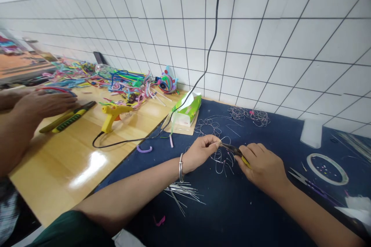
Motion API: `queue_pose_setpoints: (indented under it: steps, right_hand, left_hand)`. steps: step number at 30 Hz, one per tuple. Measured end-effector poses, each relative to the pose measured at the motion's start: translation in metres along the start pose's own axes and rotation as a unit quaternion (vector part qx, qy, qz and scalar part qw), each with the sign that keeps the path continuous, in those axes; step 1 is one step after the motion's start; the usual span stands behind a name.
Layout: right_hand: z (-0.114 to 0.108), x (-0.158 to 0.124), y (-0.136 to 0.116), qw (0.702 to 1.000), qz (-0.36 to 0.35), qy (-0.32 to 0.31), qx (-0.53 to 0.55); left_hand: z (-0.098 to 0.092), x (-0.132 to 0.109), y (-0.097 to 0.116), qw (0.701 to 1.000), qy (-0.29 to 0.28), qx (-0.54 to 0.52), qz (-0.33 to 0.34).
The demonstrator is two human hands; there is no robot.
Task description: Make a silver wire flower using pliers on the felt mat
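Pliers, clasped in my right hand, pointed leftward! At their tip, my left hand pinched the looped wire.

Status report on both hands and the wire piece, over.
Left hand pinching thin silver looped wire piece. Right hand gripping yellow-handled metal pliers, tips beside left hand. Thin black cord beyond, apart from both hands.

Wire bundle left, scissors right of pliers.
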State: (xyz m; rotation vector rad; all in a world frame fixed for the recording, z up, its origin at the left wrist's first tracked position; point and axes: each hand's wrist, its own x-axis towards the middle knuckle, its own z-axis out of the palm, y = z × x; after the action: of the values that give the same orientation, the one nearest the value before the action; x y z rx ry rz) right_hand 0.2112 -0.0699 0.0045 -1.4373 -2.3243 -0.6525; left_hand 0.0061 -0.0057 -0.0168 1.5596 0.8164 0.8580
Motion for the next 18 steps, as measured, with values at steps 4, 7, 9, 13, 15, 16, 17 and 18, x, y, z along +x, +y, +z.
queue_pose_setpoints:
  steps: [4,7,9,13,15,16,17,18]
  right_hand:
    - [-0.0017,0.0,-0.0016,1.0,0.01,-0.01,-0.006]
    - [-0.0021,-0.0003,-0.0022,1.0,0.011,-0.014,-0.01]
    - [-0.0019,-0.0006,-0.0022,1.0,0.011,-0.013,-0.012]
    - [-0.0015,-0.0012,-0.0021,1.0,0.01,-0.008,-0.012]
    - [-0.0015,-0.0013,-0.0021,1.0,0.01,-0.009,-0.011]
    - [-0.0014,-0.0013,-0.0021,1.0,0.011,-0.011,-0.011]
    - [-0.0012,-0.0012,-0.0021,1.0,0.012,-0.013,-0.01]
    - [-0.001,-0.0012,-0.0021,1.0,0.012,-0.014,-0.009]
  left_hand:
    - [0.0026,-0.001,0.0001,1.0,0.015,0.001,0.004]
    - [0.0038,-0.0017,-0.0001,1.0,0.026,0.009,0.008]
    - [0.0042,-0.002,-0.0003,0.999,0.031,0.012,0.008]
    - [0.0049,-0.0022,-0.0008,0.999,0.036,0.007,0.009]
    - [0.0053,-0.0025,-0.0012,0.999,0.037,0.003,0.007]
    - [0.0054,-0.0026,-0.0015,0.999,0.036,0.0,0.005]
    - [0.0056,-0.0028,-0.0018,0.999,0.035,-0.003,0.002]
    - [0.0058,-0.003,-0.0021,0.999,0.036,-0.006,-0.001]
